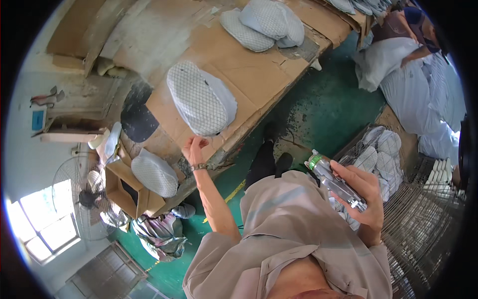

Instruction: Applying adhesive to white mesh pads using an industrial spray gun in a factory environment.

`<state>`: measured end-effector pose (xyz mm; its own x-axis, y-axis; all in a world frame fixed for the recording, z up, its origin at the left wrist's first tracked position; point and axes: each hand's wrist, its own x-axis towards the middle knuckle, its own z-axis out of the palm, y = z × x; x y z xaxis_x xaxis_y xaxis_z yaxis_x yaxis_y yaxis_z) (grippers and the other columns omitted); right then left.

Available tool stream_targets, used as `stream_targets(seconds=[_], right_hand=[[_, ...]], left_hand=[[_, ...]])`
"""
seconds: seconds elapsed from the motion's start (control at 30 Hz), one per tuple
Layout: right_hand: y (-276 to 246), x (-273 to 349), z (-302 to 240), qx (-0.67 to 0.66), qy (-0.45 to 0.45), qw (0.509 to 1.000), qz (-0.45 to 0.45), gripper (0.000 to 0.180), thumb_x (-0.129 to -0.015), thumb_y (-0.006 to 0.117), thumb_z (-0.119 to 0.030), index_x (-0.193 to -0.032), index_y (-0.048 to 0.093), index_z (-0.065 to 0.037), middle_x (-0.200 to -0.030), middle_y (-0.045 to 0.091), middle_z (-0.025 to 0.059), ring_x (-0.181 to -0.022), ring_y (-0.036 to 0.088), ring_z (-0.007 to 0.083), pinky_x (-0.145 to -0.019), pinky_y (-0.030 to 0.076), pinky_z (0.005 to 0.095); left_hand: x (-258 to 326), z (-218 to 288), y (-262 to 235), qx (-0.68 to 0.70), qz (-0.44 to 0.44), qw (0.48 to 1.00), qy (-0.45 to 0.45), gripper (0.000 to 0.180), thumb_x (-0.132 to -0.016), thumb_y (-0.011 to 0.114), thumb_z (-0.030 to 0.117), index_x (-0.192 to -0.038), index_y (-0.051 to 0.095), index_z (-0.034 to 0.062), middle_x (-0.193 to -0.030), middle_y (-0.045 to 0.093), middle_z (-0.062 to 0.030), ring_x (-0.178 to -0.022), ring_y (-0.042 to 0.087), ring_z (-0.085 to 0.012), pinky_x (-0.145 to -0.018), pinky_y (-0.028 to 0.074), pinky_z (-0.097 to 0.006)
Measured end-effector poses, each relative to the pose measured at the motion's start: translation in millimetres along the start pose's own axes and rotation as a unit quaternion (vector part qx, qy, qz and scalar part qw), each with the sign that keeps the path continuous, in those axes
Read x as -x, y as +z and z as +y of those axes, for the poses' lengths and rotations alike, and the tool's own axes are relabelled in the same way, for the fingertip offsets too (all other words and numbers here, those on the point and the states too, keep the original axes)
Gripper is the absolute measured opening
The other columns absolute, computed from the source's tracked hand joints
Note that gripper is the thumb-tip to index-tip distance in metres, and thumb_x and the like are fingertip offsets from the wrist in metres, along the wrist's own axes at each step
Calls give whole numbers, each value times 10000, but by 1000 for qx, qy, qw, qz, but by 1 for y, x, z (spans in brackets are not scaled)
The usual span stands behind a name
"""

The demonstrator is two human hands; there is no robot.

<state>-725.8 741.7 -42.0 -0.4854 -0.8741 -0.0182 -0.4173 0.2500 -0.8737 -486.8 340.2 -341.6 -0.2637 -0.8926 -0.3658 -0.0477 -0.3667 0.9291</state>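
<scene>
A white, oval padded piece with a diamond-pattern surface lies on flattened cardboard on the workbench. Just off its near end is my left hand, thumb and fingers pinched together; whatever they may hold is too small to make out. My right hand is wrapped around a silver metal hand tool with a green ring, held away from the bench on the right, its ringed end pointing up and left. My palm hides part of the tool.
More padded pieces are stacked at the bench's far end. Another quilted piece leans by an open cardboard box, near a standing fan. At right stand a wire cage of pieces, white sacks and another person.
</scene>
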Motion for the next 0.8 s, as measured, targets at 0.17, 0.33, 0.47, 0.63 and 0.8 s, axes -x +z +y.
stream_targets(seconds=[0.17,0.33,0.47,0.63,0.8], right_hand=[[0,-9,9,-12,20,1000,15,809,-553,608,-49,-1357,551,18,-918,649,171,-800,650,339,-724,511,342],[5,-15,17,-5,43,996,76,589,-719,745,33,-1289,596,37,-887,667,175,-752,661,294,-672,505,337],[5,-16,21,-9,66,990,124,618,-721,747,51,-1314,579,11,-928,677,163,-806,666,319,-703,517,358],[6,-15,19,-1,140,971,195,608,-727,753,32,-1311,591,-16,-950,678,164,-815,671,318,-704,520,372],[14,-10,18,-2,204,953,224,686,-712,674,67,-1373,533,-49,-1013,668,154,-866,662,353,-726,529,404]], left_hand=[[-3,104,45,104,-23,986,127,96,-864,575,71,-829,639,9,-826,681,-127,-708,666,-235,-697,583,-396],[-27,225,126,195,-191,938,212,163,-895,560,127,-995,625,17,-998,696,-124,-917,670,-234,-830,560,-425],[-73,282,240,197,-293,913,204,188,-891,561,126,-1027,613,7,-1030,686,-123,-956,662,-231,-876,564,-466],[-149,318,419,194,-352,904,145,188,-885,547,113,-998,625,-15,-999,683,-162,-993,659,-292,-947,538,-578],[-162,316,545,250,-425,858,146,218,-880,518,94,-1007,617,-53,-995,681,-187,-986,662,-318,-948,543,-563]])
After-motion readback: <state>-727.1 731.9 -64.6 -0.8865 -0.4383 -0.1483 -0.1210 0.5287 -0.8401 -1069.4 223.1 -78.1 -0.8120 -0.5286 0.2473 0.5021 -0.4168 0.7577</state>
